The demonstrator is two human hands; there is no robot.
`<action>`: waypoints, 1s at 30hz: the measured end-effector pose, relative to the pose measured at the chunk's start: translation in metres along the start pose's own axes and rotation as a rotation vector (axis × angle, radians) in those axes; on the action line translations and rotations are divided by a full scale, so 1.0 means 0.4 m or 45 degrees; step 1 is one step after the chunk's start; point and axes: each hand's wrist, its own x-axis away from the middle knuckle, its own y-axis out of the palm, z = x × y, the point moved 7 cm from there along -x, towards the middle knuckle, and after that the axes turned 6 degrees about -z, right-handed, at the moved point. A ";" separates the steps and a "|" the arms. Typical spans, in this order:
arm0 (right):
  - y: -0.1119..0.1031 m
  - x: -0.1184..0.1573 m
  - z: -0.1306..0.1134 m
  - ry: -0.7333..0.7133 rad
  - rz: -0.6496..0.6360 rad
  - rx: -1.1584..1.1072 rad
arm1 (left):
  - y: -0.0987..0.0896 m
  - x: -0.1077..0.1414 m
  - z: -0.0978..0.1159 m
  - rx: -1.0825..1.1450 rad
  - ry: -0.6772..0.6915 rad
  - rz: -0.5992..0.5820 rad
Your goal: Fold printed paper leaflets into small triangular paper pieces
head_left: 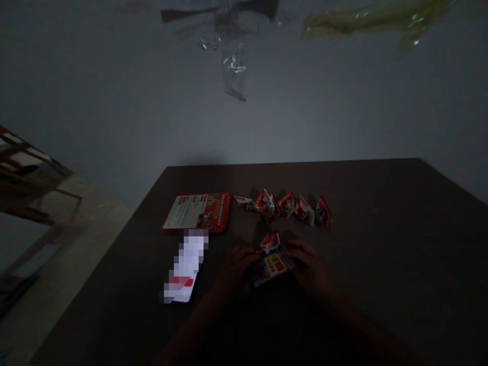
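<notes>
My left hand (pixel 237 267) and my right hand (pixel 308 264) are at the front middle of the table, with a folded printed paper (pixel 273 267) between them. Both hands have their fingers closed on its sides. A yellow and red patch with large figures shows on the paper, and its red folded part (pixel 270 241) rises at the far end. Just beyond stand several small folded red and white papers in a row, among them a pleated one (pixel 267 204) and one at the right end (pixel 324 212). Dim light hides the fingertips.
A stack of red printed leaflets (pixel 183 213) lies at the left of the dark table (pixel 381 213). Nearer me is a phone (pixel 186 269) with a lit, blurred screen. Behind is a grey wall (pixel 324 112) with tape on it. Wooden furniture (pixel 26 173) stands at the far left.
</notes>
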 end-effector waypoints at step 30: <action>0.064 0.012 -0.137 -0.349 -0.374 0.297 | -0.001 -0.081 -0.039 0.209 0.015 -0.195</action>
